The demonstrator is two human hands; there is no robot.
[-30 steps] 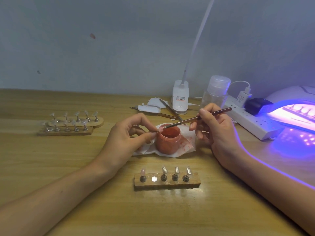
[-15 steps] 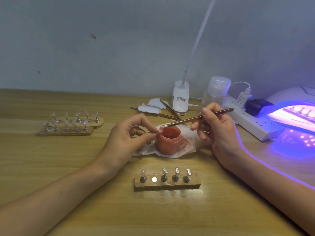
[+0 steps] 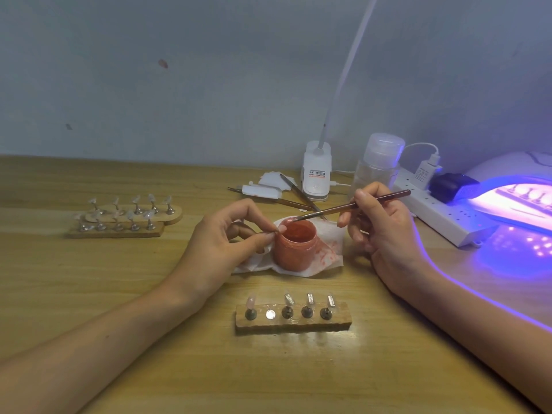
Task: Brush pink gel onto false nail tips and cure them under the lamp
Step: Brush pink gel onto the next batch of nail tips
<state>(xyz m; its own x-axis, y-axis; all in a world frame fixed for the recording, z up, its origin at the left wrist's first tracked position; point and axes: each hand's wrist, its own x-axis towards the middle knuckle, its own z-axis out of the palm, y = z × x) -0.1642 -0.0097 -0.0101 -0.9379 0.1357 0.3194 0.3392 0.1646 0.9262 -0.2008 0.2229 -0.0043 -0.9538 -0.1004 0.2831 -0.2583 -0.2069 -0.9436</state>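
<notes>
Left hand [image 3: 221, 243] is pinching a tip [image 3: 281, 228] at the jar's [image 3: 295, 249] 10 o'clock, likely for quick reloads; right hand [image 3: 379, 231] is pinching the brush [image 3: 352, 206].

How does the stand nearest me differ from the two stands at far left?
The near stand is one block; the left stands are two, one behind the other. The near stand has one bare socket, second from left; the left stands look full. The near stand's leftmost tip looks pink; the left stands' tips look clear. All are wooden, five places each.
</notes>
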